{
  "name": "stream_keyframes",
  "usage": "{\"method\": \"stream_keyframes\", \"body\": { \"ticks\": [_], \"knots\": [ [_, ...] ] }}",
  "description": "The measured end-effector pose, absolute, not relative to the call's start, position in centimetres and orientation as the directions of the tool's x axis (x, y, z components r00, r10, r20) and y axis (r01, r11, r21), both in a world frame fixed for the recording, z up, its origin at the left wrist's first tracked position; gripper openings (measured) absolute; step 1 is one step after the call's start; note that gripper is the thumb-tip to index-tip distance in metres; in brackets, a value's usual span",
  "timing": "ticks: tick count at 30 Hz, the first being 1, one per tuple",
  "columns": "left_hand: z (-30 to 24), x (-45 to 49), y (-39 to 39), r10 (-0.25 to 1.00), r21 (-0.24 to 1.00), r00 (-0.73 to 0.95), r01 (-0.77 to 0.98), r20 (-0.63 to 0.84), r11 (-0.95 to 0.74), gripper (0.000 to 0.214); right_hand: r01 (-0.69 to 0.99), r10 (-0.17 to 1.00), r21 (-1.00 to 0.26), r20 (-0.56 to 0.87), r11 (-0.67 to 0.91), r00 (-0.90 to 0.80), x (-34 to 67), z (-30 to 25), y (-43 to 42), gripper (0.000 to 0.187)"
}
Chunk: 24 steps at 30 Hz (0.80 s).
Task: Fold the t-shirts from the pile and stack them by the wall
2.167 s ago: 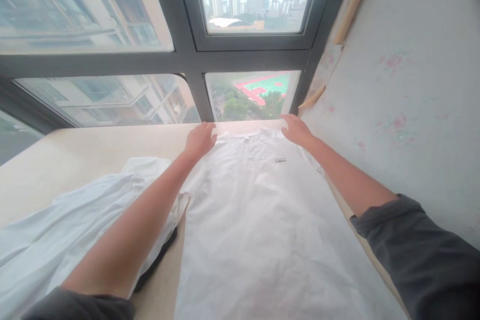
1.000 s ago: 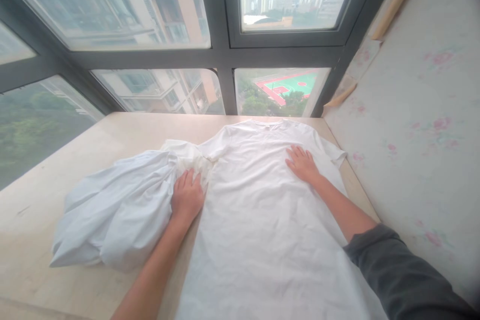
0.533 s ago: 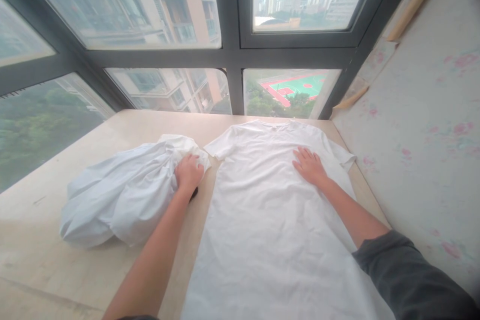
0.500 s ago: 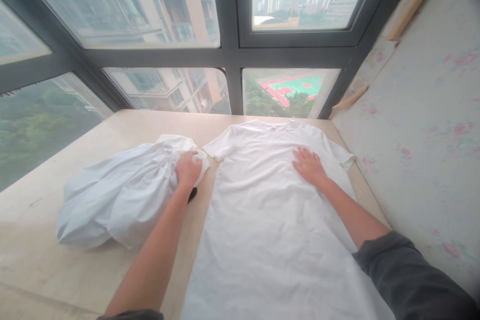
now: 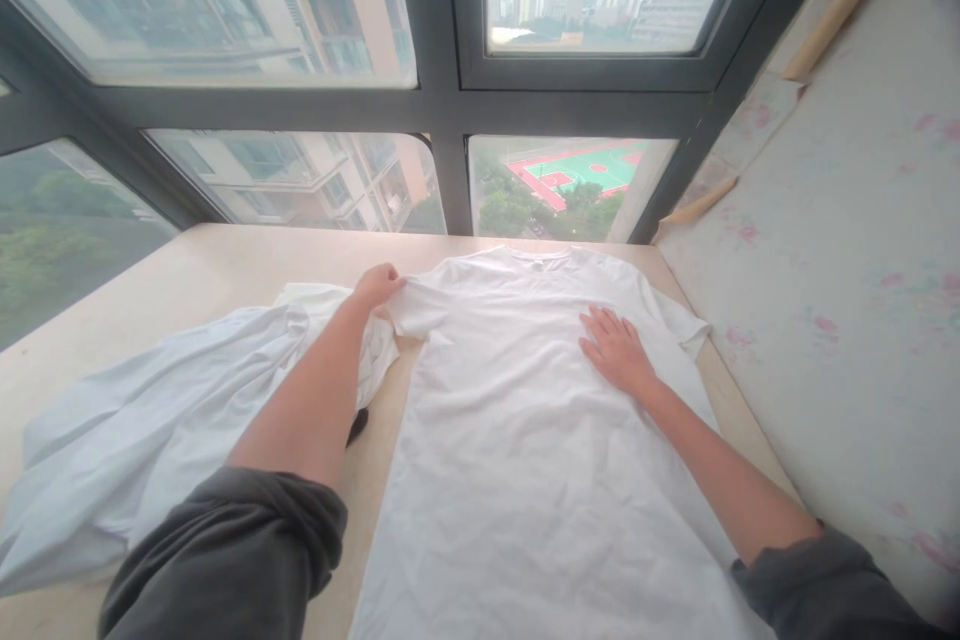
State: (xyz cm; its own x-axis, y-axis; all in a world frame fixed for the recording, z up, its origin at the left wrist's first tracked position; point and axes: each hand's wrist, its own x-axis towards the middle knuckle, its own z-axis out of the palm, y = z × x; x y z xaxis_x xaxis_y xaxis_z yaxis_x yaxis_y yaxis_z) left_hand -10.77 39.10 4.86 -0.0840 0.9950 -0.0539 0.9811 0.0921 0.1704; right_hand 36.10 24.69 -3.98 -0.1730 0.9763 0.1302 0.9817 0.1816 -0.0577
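Note:
A white T-shirt (image 5: 510, 440) lies spread out, its collar toward the window and its lower end running past the bottom of the view. My left hand (image 5: 380, 286) pinches the end of its left sleeve, fingers closed on the cloth. On the right side of the chest, my right hand (image 5: 616, 350) rests flat with the fingers spread. Beneath my left forearm is a bunched heap of white cloth (image 5: 150, 420), partly hidden by the arm. A small black object (image 5: 358, 427) shows at the heap's edge, too covered to name.
The pale sill surface (image 5: 247, 255) carries both cloths and ends at the dark window frame (image 5: 300, 108). A wall with flowered paper (image 5: 847, 320) bounds the right side, close to the shirt's right sleeve. Torn paper edges (image 5: 701, 200) stick out from that wall.
My left hand has left the bunched white cloth and moved up and forward to the T-shirt's left sleeve, taking hold of it. My right hand stays on the chest. The view has shifted slightly.

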Motion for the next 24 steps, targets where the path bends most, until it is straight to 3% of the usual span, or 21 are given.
{"method": "stream_keyframes", "body": {
  "ticks": [6,10,15,17,20,24],
  "knots": [
    [6.4,-10.5,39.1,0.998,0.117,-0.067,0.991,0.001,0.066,0.026,0.982,0.977,-0.059,0.130,0.178,-0.170,36.1,-4.1,24.7,0.053],
    [6.4,-7.4,36.9,0.996,0.058,-0.025,0.998,0.091,0.019,0.037,0.984,0.984,-0.077,0.091,0.161,-0.154,35.9,-3.4,24.9,0.053],
    [4.6,1.9,31.1,0.947,0.092,0.263,0.955,0.187,-0.283,0.045,0.975,0.988,-0.162,0.056,0.151,-0.144,35.2,-2.5,24.8,0.054],
    [3.0,5.3,28.2,0.896,0.096,0.401,0.901,0.190,-0.423,0.052,0.956,0.982,-0.231,0.093,0.179,-0.162,34.9,-2.2,24.9,0.053],
    [0.4,7.5,25.4,0.868,0.080,0.476,0.868,0.138,-0.489,0.060,0.920,0.965,-0.317,0.198,0.231,-0.174,35.9,-1.6,25.4,0.047],
    [-0.9,5.6,25.2,0.875,0.031,0.470,0.879,0.115,-0.476,0.062,0.968,0.969,-0.248,0.232,-0.029,0.089,40.7,-0.1,26.7,0.045]
  ]
}}
